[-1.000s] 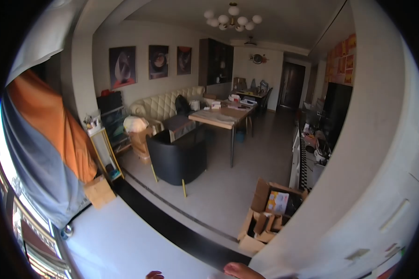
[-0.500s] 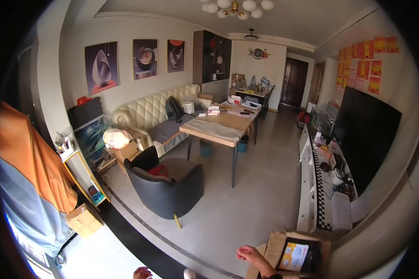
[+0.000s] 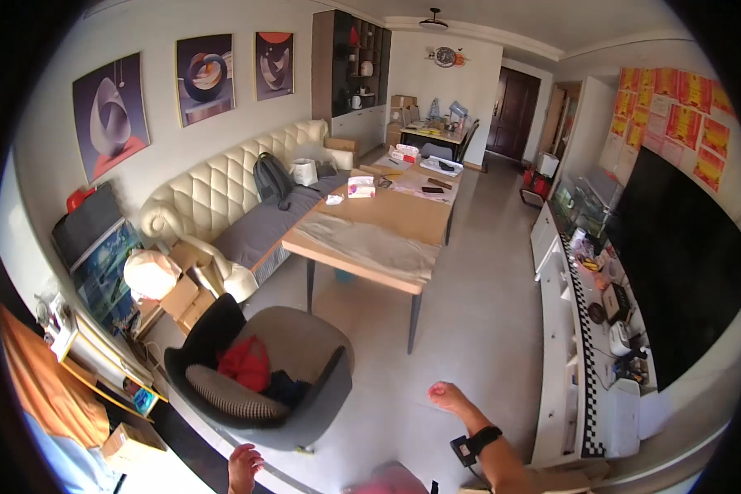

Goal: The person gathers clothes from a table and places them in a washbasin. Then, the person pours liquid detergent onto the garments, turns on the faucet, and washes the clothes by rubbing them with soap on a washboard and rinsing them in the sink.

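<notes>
Head view: the left hand (image 3: 244, 466), at the bottom left of centre, has its fingers half-curled and slightly apart with nothing visible in them, below the armchair (image 3: 305, 342) at lower left. The right hand (image 3: 448, 398), lower centre, bends its fingers loosely inward; whether they close fully, I cannot tell.

Daylight pours in from the lower left, washing out the pale floor (image 3: 150, 471) beside the orange curtain (image 3: 53, 387), while the fisheye lens bows the dark television (image 3: 675, 267) at right and black vignetting swallows every corner!
</notes>
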A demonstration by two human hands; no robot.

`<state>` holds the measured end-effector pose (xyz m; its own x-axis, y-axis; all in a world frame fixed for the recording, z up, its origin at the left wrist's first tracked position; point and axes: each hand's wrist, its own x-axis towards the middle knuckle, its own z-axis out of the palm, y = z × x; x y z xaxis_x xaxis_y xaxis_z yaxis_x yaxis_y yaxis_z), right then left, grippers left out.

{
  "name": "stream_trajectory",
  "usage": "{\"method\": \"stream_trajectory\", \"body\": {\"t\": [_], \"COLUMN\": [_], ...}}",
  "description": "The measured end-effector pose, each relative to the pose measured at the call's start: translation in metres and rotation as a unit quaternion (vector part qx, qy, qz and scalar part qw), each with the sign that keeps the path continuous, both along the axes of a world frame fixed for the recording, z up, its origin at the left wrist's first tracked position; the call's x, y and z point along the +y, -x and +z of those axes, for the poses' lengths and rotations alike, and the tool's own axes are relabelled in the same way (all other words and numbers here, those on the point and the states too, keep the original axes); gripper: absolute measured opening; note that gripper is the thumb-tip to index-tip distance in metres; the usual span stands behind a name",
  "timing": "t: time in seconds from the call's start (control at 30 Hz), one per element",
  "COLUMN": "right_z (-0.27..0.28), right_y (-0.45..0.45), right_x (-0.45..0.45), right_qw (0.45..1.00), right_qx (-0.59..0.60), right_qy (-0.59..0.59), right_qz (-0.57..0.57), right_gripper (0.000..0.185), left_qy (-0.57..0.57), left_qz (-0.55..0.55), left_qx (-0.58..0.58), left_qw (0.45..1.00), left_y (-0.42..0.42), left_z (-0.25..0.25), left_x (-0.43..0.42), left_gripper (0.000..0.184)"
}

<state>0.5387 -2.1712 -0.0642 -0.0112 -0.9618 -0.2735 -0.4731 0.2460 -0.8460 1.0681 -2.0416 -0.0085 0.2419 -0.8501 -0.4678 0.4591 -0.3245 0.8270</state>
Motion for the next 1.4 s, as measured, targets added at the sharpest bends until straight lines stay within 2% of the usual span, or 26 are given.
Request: {"method": "stream_trajectory", "body": {"t": [0.1, 0.13, 0.17, 0.2, 0.27, 0.3, 0.33, 0.4, 0.43, 0.5, 0.57, 0.67, 0.77, 0.8, 0.87, 0.93, 0.97, 1.0, 1.07, 1.13, 1.23, 1.3, 1.33, 1.4], "right_z": [-0.027, -0.008, 0.006, -0.004, -0.012, -0.026, -0.027, -0.019, -0.011, -0.025, -0.047, -0.048, -0.041, 0.000, 0.041, 0.105, 0.117, 0.127, 0.180, 0.194, 0.201, 0.199, 0.191, 0.184], "right_y": [0.029, 0.033, 0.032, 0.038, 0.050, 0.055, 0.057, 0.064, 0.066, 0.064, 0.061, 0.054, 0.046, 0.036, 0.029, 0.028, 0.032, 0.038, 0.039, 0.035, -0.020, -0.072, -0.102, -0.160], "right_x": [-0.155, -0.204, -0.246, -0.281, -0.364, -0.400, -0.421, -0.462, -0.473, -0.495, -0.511, -0.505, -0.479, -0.454, -0.403, -0.342, -0.308, -0.271, -0.197, -0.101, 0.037, 0.116, 0.155, 0.217], "right_qw": [0.968, 0.950, 0.928, 0.937, 0.948, 0.926, 0.908, 0.861, 0.853, 0.859, 0.852, 0.867, 0.886, 0.892, 0.904, 0.909, 0.913, 0.915, 0.920, 0.894, 0.835, 0.776, 0.740, 0.640], "right_qx": [0.246, 0.295, 0.338, 0.332, 0.309, 0.358, 0.390, 0.452, 0.478, 0.468, 0.474, 0.405, 0.335, 0.316, 0.305, 0.314, 0.320, 0.326, 0.337, 0.389, 0.466, 0.502, 0.523, 0.566], "right_qy": [-0.003, -0.021, -0.041, -0.009, 0.069, 0.119, 0.156, 0.233, 0.196, 0.188, 0.187, 0.141, 0.147, 0.135, 0.134, 0.124, 0.148, 0.172, 0.190, 0.210, 0.140, 0.138, 0.093, 0.092], "right_qz": [0.041, 0.095, 0.153, 0.104, -0.006, -0.006, 0.004, 0.024, 0.078, 0.092, 0.117, 0.254, 0.286, 0.294, 0.269, 0.245, 0.207, 0.162, 0.060, -0.070, -0.257, -0.357, -0.412, -0.512], "right_gripper": [0.019, 0.020, 0.022, 0.023, 0.028, 0.034, 0.035, 0.037, 0.028, 0.020, 0.011, 0.014, 0.013, 0.014, 0.017, 0.017, 0.017, 0.017, 0.021, 0.023, 0.024, 0.029, 0.026, 0.026], "left_qy": [-0.043, -0.030, -0.023, 0.003, -0.033, -0.107, -0.059, -0.059, -0.069, -0.086, -0.121, -0.118, -0.173, -0.166, -0.159, -0.187, -0.201, -0.151, -0.089, -0.108, -0.195, -0.223, -0.234, -0.245], "left_qz": [0.011, 0.037, 0.061, 0.084, 0.109, 0.136, 0.130, 0.116, 0.082, 0.011, -0.006, -0.055, -0.081, -0.098, -0.144, -0.130, -0.132, -0.169, -0.238, -0.360, -0.537, -0.628, -0.671, -0.738], "left_qx": [-0.052, -0.043, -0.045, -0.047, -0.006, 0.010, 0.002, -0.024, -0.036, -0.053, 0.014, 0.099, 0.149, 0.156, 0.175, 0.201, 0.208, 0.320, 0.530, 0.531, 0.373, 0.311, 0.282, 0.240], "left_qw": [0.998, 0.998, 0.997, 0.995, 0.994, 0.985, 0.990, 0.991, 0.994, 0.995, 0.993, 0.987, 0.970, 0.969, 0.961, 0.953, 0.948, 0.920, 0.809, 0.759, 0.731, 0.677, 0.645, 0.581], "left_y": [0.023, 0.037, 0.042, 0.046, 0.062, 0.066, 0.099, 0.136, 0.148, 0.164, 0.171, 0.194, 0.226, 0.234, 0.255, 0.287, 0.299, 0.308, 0.329, 0.355, 0.393, 0.411, 0.420, 0.430], "left_z": [-0.012, -0.009, -0.027, -0.044, -0.053, -0.060, -0.032, -0.011, -0.003, 0.003, -0.013, -0.031, -0.048, -0.061, -0.089, -0.090, -0.093, -0.102, -0.118, -0.117, -0.102, -0.091, -0.086, -0.079], "left_x": [-0.077, -0.094, -0.103, -0.124, -0.146, -0.159, -0.177, -0.219, -0.238, -0.281, -0.328, -0.389, -0.441, -0.455, -0.476, -0.496, -0.509, -0.520, -0.534, -0.521, -0.469, -0.421, -0.394, -0.333], "left_gripper": [0.014, 0.013, 0.013, 0.014, 0.014, 0.014, 0.018, 0.020, 0.022, 0.027, 0.023, 0.020, 0.020, 0.020, 0.021, 0.028, 0.031, 0.034, 0.041, 0.042, 0.042, 0.042, 0.042, 0.042]}}
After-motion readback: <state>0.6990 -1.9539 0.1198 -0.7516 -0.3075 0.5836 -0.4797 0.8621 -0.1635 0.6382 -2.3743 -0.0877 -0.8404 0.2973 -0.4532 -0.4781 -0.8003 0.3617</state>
